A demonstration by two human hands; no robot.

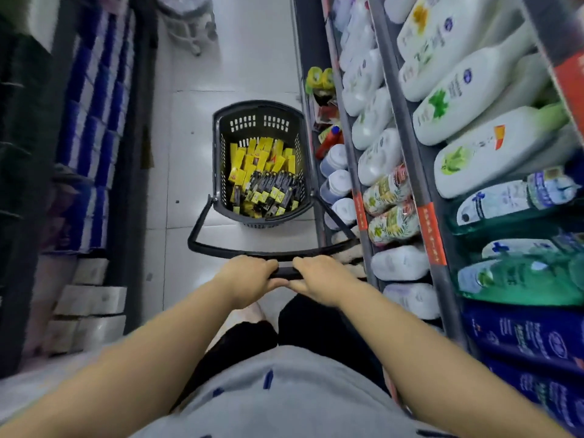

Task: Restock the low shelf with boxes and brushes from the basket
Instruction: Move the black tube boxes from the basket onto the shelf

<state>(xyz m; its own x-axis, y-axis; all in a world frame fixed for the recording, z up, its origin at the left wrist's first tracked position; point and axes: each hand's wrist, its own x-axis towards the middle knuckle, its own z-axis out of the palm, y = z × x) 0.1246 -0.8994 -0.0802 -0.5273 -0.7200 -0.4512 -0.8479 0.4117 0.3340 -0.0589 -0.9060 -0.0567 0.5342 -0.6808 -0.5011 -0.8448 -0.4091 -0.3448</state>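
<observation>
Yellow boxes point(252, 159) (dark basket point(221, 147))

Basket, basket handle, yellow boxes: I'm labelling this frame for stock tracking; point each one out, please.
basket point(259, 121): head view, perforated far wall.
basket handle point(199, 221): head view, left side bar.
yellow boxes point(252, 159): head view, middle of the pile.

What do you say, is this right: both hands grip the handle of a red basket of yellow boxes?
Not quite: the head view shows the basket is dark grey, not red. The left hand and right hand do grip its handle.
</observation>
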